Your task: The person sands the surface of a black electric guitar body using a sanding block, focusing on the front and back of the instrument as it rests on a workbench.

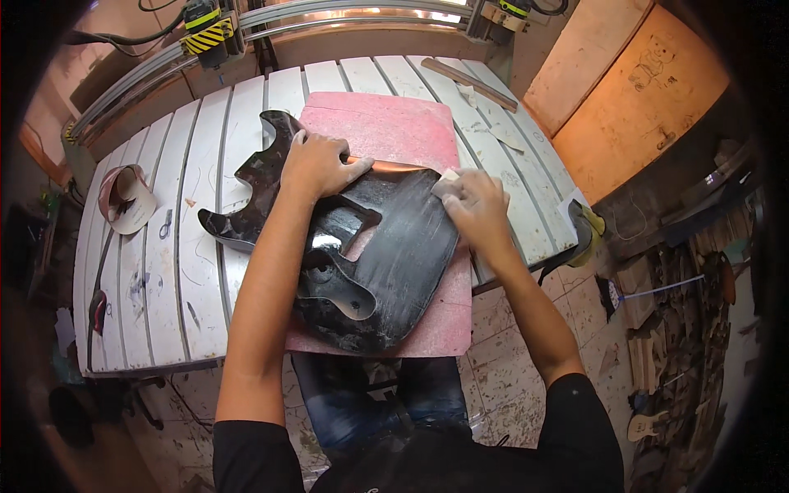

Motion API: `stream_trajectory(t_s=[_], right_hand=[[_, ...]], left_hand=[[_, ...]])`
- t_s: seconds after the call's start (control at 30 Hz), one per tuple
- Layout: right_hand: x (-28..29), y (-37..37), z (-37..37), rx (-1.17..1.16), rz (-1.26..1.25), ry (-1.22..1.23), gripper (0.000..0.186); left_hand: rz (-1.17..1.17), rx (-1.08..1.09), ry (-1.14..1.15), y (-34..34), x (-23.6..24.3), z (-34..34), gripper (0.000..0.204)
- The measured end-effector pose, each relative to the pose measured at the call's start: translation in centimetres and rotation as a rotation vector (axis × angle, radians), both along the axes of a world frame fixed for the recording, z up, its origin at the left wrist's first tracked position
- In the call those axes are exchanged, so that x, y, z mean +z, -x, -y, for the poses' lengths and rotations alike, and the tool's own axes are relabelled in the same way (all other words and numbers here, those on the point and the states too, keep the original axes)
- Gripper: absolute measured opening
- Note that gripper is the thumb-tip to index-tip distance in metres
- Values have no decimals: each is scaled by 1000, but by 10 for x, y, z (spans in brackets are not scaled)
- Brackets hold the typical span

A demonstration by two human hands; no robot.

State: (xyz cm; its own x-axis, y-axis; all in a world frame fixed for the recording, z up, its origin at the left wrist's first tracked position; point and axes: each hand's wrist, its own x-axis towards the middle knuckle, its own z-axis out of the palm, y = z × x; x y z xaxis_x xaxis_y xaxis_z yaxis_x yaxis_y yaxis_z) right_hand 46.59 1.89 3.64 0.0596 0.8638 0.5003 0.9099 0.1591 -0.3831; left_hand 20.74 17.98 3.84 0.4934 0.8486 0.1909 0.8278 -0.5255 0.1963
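A black electric guitar body (401, 246), dull and scuffed across its right part, lies on a pink board (378, 123). My left hand (323, 164) grips its upper edge near the left horn, fingers curled over it and thumb along the edge. My right hand (477, 205) is closed on a small pale piece of what looks like sandpaper (446, 181), against the upper right corner of the body. The edge between my hands shows a copper-coloured strip. The paper's underside is hidden.
The white slatted table (140, 287) carries a cap (130, 197) at left and a wooden strip (468, 82) at back right. A rail-mounted machine head (205, 39) stands behind. An orange panel (629, 115) is at upper right, with stored wooden pieces (649, 353) below.
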Motion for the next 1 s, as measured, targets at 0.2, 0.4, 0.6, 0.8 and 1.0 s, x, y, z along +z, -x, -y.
stream_trajectory(t_s=[0.2,0.4,0.6,0.8,1.0], right_hand=[[4,59,70,493,12,-17,24],[-1,6,-8,-31,79,55,21],[-4,35,21,501,-11,-7,20],[-12,29,-6,214,78,39,24],[-2,23,-21,138,1,170,22]], left_hand=[[7,10,-64,10,-4,-6,70],[25,-2,-54,3,-6,-4,71],[2,6,-35,9,-1,-2,70],[16,7,-67,4,-5,-3,70],[-7,3,-30,5,-2,0,70]])
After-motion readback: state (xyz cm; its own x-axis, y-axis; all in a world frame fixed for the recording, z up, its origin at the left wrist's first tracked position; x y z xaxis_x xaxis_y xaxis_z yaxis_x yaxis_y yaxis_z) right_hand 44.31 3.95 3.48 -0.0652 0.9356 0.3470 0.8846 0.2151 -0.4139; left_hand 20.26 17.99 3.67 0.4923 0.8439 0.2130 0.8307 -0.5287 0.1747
